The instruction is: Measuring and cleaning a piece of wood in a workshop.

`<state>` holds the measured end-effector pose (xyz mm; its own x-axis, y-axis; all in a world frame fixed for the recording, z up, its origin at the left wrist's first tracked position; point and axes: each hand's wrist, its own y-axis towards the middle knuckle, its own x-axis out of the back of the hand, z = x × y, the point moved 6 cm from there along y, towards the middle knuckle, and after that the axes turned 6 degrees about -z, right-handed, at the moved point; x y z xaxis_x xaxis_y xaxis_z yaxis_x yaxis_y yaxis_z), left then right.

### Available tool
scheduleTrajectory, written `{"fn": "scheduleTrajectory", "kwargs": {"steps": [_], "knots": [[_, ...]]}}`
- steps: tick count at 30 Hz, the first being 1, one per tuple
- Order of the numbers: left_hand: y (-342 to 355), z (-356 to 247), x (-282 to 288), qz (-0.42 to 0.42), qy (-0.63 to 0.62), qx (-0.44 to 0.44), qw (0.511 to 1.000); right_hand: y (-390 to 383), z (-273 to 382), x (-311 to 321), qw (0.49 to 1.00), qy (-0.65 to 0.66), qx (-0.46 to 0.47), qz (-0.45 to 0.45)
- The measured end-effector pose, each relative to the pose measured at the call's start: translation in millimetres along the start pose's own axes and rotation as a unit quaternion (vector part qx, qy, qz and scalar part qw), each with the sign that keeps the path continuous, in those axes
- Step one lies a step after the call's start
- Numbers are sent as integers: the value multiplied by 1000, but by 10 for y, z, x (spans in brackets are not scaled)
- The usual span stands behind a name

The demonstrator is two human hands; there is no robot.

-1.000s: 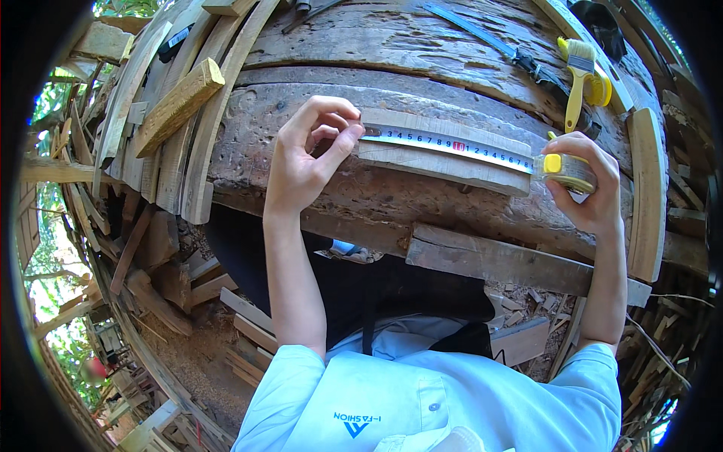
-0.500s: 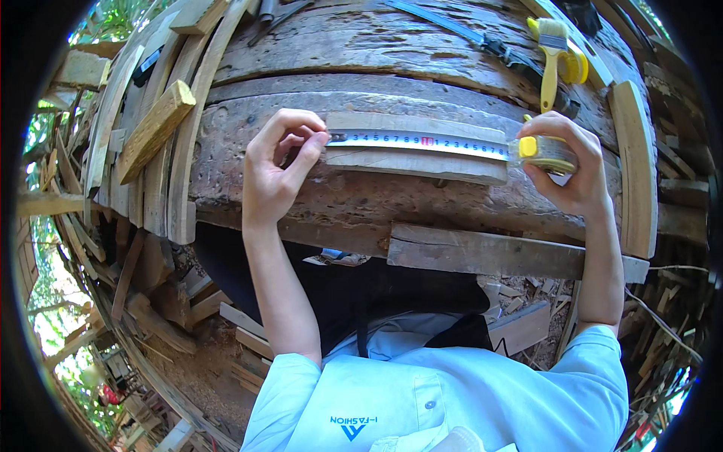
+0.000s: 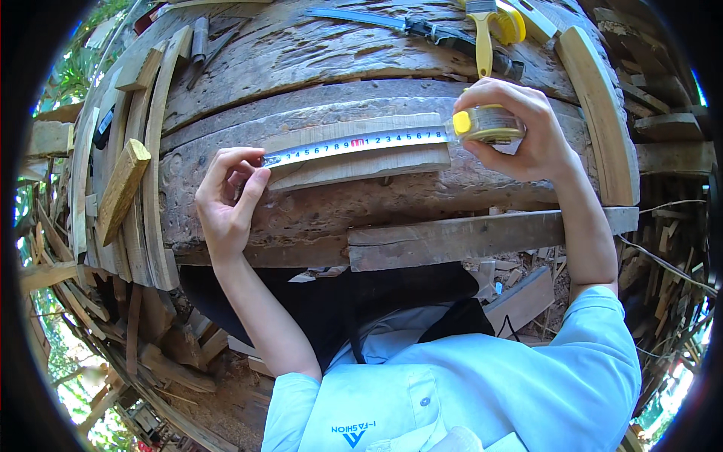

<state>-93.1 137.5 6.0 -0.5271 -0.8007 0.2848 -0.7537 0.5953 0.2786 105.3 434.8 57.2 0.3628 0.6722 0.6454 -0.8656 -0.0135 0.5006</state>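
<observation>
A tape measure point(image 3: 497, 135) with a clear case and a yellow button is in my right hand point(image 3: 536, 134), fingers and thumb curled around the case. Its white blade point(image 3: 392, 138) lies stretched along a short, slightly curved wooden board point(image 3: 361, 166). At the board's left end, my left hand point(image 3: 232, 197) pinches the hooked tip of the blade between thumb and forefinger. The case sits just past the board's right end. Under the board is a thick, weathered wooden bench point(image 3: 301, 208).
Behind my right hand lie a yellow-handled paintbrush point(image 3: 483, 45), a yellow roll point(image 3: 510, 25) and a blue-bladed saw point(image 3: 361, 18). Wooden strips point(image 3: 160, 151) and a short block point(image 3: 123, 188) lie left. A plank point(image 3: 452, 237) runs along the near edge; another curved piece point(image 3: 599, 113) lies right.
My view has turned, so bench, board and hands appear farther left and the blade looks more slanted. Both hands keep the same hold, and the blade stays stretched along the board.
</observation>
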Motion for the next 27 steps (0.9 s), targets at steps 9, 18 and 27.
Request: {"fn": "scheduleTrajectory", "kwargs": {"steps": [9, 18, 27], "knots": [[-39, -16, 38, 27, -34, 7, 999, -19, 3, 47, 1000, 19, 10, 12], [-39, -16, 6, 17, -31, 11, 999, 1, 51, -13, 999, 25, 23, 32], [-25, -31, -8, 1, -46, 13, 999, 32, 95, -16, 999, 17, 27, 32]]}}
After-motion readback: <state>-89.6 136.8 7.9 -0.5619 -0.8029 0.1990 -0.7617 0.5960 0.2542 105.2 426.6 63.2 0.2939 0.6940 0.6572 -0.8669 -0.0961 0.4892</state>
